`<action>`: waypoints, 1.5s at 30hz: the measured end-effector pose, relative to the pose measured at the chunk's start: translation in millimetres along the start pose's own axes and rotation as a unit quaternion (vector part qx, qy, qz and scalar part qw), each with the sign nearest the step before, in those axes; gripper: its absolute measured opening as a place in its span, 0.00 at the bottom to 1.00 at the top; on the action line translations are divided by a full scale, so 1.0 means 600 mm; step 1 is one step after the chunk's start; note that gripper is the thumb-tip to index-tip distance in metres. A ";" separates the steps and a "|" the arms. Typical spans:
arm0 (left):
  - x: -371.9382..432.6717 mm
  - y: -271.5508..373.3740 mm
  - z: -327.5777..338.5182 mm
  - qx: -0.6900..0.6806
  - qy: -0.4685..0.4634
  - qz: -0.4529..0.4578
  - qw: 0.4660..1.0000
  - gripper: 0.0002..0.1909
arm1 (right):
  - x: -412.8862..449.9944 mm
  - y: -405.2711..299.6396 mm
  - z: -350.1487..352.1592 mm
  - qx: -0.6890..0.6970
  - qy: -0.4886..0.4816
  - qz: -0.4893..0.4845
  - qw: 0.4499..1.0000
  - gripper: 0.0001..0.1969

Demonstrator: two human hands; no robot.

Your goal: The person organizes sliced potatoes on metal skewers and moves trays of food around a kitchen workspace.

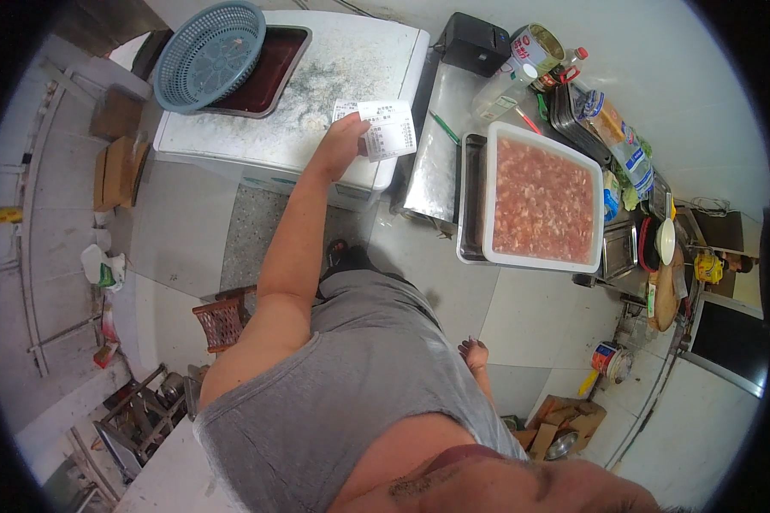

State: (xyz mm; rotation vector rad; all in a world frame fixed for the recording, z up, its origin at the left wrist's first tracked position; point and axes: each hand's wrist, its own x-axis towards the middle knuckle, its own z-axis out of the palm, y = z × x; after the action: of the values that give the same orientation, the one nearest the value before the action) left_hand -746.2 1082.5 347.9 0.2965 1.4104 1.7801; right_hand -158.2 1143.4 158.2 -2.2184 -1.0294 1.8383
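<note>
My left hand [341,144] reaches out over a white chest freezer [333,70] and grips a printed paper slip [390,131] between thumb and fingers. A second piece of printed paper [343,109] shows behind the hand; whether it is held too, I cannot tell. Down at my side hangs my right hand [475,354], its fingers loosely apart with nothing visible in them. Right of the slip, on a steel table [433,163], a white plastic tub [489,192] full of pale pink minced or chopped meat [542,199] overlaps a metal tray [471,247].
A blue plastic basket [208,58] leans on a dark red tray [263,83] atop the freezer. A black printer [475,43], a large tin [538,48], bottles and stacked trays [568,122] crowd the table's back. Cardboard boxes [112,173] stand along the left wall.
</note>
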 end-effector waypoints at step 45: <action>0.125 -0.058 -0.250 0.458 0.176 -0.020 0.871 0.18 | -0.095 -0.104 0.207 -0.084 -0.038 -0.073 0.993 0.12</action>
State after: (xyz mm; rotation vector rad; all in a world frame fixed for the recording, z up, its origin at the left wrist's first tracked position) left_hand -872.5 1032.8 243.4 0.4314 2.4554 1.0285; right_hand -300.4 1118.0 201.0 -2.1067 -1.3679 1.8495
